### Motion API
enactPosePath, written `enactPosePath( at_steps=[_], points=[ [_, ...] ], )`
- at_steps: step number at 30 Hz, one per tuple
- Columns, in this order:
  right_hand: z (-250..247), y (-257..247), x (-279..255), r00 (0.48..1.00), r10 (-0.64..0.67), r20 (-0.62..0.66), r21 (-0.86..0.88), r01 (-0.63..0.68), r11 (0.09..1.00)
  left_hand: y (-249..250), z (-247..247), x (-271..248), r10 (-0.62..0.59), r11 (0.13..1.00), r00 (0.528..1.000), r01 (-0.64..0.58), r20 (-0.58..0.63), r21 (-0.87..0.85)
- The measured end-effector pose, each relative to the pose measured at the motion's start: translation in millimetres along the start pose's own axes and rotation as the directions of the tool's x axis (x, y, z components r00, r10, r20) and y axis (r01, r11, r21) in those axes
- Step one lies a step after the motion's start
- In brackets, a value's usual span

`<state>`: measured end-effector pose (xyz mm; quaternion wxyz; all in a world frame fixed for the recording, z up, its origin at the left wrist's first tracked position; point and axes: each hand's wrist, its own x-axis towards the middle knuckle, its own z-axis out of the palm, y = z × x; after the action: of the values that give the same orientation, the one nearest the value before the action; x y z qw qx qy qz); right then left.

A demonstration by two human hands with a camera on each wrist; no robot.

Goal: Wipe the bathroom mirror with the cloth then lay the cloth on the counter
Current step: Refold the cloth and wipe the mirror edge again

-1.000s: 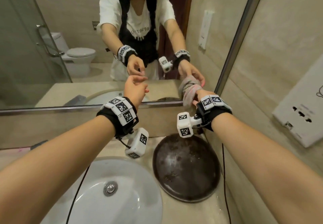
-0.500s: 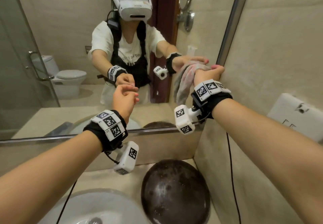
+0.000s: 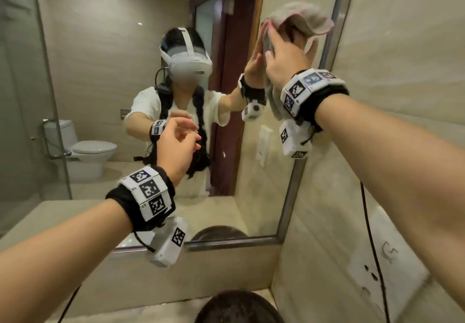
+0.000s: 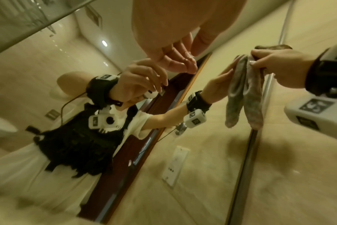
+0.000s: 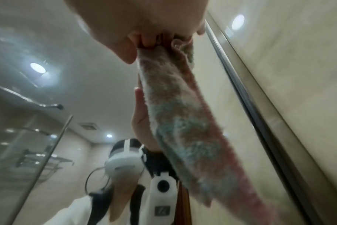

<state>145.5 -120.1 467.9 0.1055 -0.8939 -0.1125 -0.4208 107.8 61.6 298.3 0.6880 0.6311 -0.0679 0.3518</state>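
The mirror [image 3: 113,83] fills the wall ahead. High near its right edge, my right hand [image 3: 286,58] holds the grey-pink cloth [image 3: 302,18] against the glass. The cloth drapes over my fingertips, and its tail hangs down past my wrist. In the right wrist view the cloth [image 5: 183,121] comes out between thumb and curled fingers and lies along the glass. The left wrist view also catches the right hand [image 4: 269,64] and the hanging cloth [image 4: 250,97]. My left hand [image 3: 183,134] hovers lower at mid-mirror, close to the glass, fingers loosely curled and holding nothing.
The mirror's metal frame [image 3: 292,196] runs down the right beside a tiled side wall carrying a white wall unit [image 3: 385,259]. A dark round bowl [image 3: 239,307] sits on the beige counter [image 3: 151,307] below. A black cable [image 3: 372,234] hangs along the wall.
My right hand has carried the cloth from the mirror's lower right corner up along its right edge. My left hand rose slightly, and the view tilted upward.
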Motion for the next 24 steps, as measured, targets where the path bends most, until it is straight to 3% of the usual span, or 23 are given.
enactPosePath(
  at_steps=[5, 8, 10, 13, 15, 17, 19, 21, 24],
  points=[
    [-19.4, -16.2, 44.7, 1.0, -0.017, 0.0, 0.151, 0.017, 0.988, 23.8, 0.1, 18.1, 0.107, 0.994, 0.994, -0.106, 0.019, -0.021],
    [-11.4, -17.6, 44.4, 0.999, -0.008, 0.034, 0.165, 0.003, 0.986, 28.5, -1.2, 18.7, 0.119, 0.993, 0.993, -0.119, 0.01, -0.028],
    [0.3, -17.4, 35.3, 1.0, 0.013, -0.009, 0.162, -0.011, 0.987, 25.2, -4.3, 16.3, 0.106, 0.994, 0.994, -0.106, 0.007, -0.018],
    [21.2, -16.1, 15.0, 0.972, 0.201, -0.121, 0.139, -0.184, 0.973, 19.6, -10.2, 10.7, 0.081, 0.996, 0.997, -0.081, 0.018, 0.024],
    [28.2, -13.7, 3.0, 0.905, 0.412, -0.109, 0.157, -0.393, 0.906, 21.4, -13.6, 8.3, 0.074, 0.997, 0.997, -0.074, 0.017, 0.036],
    [25.3, -6.6, -1.7, 0.864, 0.494, -0.101, 0.203, -0.468, 0.86, 26.3, -16.0, 6.0, 0.078, 0.996, 0.997, -0.078, 0.008, 0.035],
    [17.1, 0.0, -0.5, 0.906, 0.407, -0.112, 0.234, -0.374, 0.897, 30.8, -18.3, 3.8, 0.086, 0.996, 0.996, -0.086, -0.001, 0.037],
    [8.6, 0.0, -0.1, 0.966, 0.202, -0.16, 0.207, -0.168, 0.964, 34.7, -20.7, 0.7, 0.09, 0.995, 0.996, -0.09, -0.004, 0.04],
    [-2.9, -2.1, 4.6, 0.966, -0.045, -0.254, 0.048, 0.059, 0.997, 40.5, -25.7, -3.0, 0.091, 0.995, 0.996, -0.091, 0.0, 0.041]
  ],
)
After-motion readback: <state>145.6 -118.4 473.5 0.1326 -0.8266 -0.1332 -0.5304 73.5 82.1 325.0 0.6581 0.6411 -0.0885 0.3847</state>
